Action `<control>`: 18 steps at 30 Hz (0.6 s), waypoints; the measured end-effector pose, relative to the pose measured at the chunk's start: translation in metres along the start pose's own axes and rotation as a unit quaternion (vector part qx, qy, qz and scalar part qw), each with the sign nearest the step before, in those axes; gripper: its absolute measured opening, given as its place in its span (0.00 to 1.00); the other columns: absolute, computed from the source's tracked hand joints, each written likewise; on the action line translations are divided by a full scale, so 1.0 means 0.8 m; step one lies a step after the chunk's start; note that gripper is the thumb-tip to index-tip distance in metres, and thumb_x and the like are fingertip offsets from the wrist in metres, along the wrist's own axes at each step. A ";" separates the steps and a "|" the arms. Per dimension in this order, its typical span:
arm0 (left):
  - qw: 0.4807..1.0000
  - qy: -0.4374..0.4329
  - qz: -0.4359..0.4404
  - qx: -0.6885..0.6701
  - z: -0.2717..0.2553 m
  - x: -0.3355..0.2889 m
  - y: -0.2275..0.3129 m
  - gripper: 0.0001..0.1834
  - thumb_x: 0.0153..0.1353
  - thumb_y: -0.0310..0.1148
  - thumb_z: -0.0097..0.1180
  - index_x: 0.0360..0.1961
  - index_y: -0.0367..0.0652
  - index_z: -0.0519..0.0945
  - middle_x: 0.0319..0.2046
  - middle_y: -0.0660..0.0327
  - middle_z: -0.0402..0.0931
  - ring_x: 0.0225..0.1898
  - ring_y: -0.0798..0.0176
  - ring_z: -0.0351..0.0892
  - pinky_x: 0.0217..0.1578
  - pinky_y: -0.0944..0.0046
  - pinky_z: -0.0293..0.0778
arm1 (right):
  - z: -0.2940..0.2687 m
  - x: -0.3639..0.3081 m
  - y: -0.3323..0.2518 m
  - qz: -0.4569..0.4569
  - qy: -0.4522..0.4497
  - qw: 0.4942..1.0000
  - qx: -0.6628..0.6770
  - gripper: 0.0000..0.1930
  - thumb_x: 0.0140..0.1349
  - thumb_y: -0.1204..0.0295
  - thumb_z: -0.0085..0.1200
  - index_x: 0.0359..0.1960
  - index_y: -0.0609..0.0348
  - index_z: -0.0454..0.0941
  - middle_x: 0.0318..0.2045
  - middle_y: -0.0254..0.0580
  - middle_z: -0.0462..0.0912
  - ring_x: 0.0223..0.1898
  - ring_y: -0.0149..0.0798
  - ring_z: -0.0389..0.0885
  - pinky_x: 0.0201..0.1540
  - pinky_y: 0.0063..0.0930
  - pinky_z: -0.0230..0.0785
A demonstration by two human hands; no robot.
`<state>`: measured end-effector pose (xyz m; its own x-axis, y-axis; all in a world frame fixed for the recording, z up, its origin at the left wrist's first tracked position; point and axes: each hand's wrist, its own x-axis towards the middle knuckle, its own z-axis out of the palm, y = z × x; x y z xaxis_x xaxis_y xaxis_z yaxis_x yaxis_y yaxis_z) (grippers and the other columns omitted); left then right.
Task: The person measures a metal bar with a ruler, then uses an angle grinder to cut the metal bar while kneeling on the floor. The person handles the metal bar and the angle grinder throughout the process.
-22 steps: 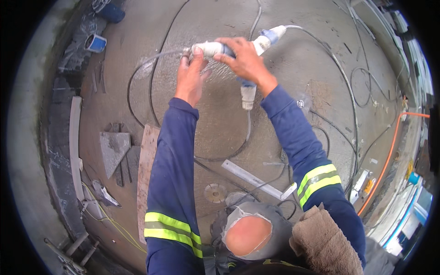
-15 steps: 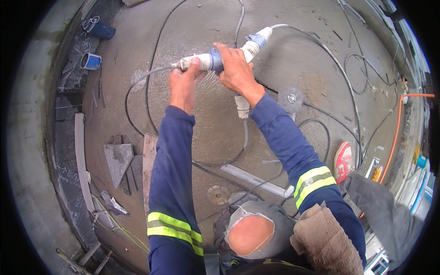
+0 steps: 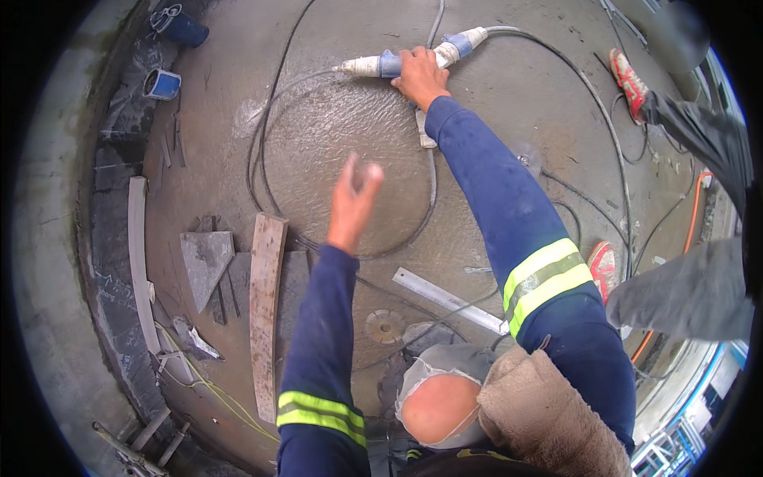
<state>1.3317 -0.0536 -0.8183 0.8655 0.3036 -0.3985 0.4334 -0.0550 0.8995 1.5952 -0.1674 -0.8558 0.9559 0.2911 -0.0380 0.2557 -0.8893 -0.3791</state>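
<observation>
Over the wet floor (image 3: 509, 119), at the far reach of our right arm, is a white-and-blue connector (image 3: 448, 54). Our right hand (image 3: 423, 76) lies across its middle, back of the hand up, fingers bent and close together, gripping it from above; how the thumb sits underneath is hidden from us. To the left of our knuckles the left plug (image 3: 362, 67) sticks out; on the other side the right plug (image 3: 469, 40) slants away from us, and the lower plug (image 3: 427, 131) points back toward us, just left of our right sleeve. We cannot tell whether the connector rests on the floor or is held just above it.

Our left hand (image 3: 354, 208) is empty and well apart from the connector, thumb and fingers spread wide, their tips blurred. Nearest to it is the cable (image 3: 433, 187) from the lower plug, which curves round below and passes by our left wrist.

Just left of our left sleeve we have a plank (image 3: 266, 318), then a grey slab (image 3: 207, 258). Between our sleeves lie a metal bar (image 3: 445, 298) and a disc (image 3: 385, 327). Beyond our right arm stand another person's red-and-white shoes (image 3: 629, 86).
</observation>
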 end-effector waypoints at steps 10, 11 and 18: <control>0.993 -0.069 -0.090 -0.015 0.004 -0.206 -0.117 0.29 0.75 0.47 0.63 0.65 0.33 0.82 0.59 0.45 0.86 0.61 0.54 0.85 0.61 0.57 0.78 | -0.090 -0.095 -0.032 -0.180 0.205 0.960 0.064 0.17 0.66 0.70 0.62 0.56 0.46 0.88 0.47 0.50 0.82 0.51 0.55 0.83 0.52 0.48 0.77; 0.988 -0.083 -0.124 -0.040 0.002 -0.231 -0.129 0.29 0.75 0.47 0.62 0.65 0.33 0.82 0.58 0.45 0.86 0.61 0.55 0.86 0.61 0.57 0.78 | -0.108 -0.162 -0.037 -0.134 0.178 0.972 0.075 0.15 0.67 0.68 0.63 0.55 0.48 0.88 0.46 0.50 0.83 0.49 0.55 0.84 0.50 0.48 0.78; 0.989 -0.038 -0.107 -0.098 -0.012 -0.276 -0.136 0.27 0.77 0.43 0.62 0.67 0.34 0.80 0.54 0.53 0.86 0.51 0.64 0.85 0.53 0.62 0.80 | -0.081 -0.452 0.134 0.216 0.032 0.974 -0.060 0.39 0.60 0.49 0.74 0.62 0.66 0.74 0.55 0.62 0.82 0.54 0.61 0.84 0.55 0.53 0.77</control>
<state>1.0908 -0.1058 -0.8265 0.7784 0.2153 -0.5897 0.5586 0.1909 0.8071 1.2863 -0.3912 -0.8225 0.9841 -0.1384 -0.1112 -0.1608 -0.9601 -0.2286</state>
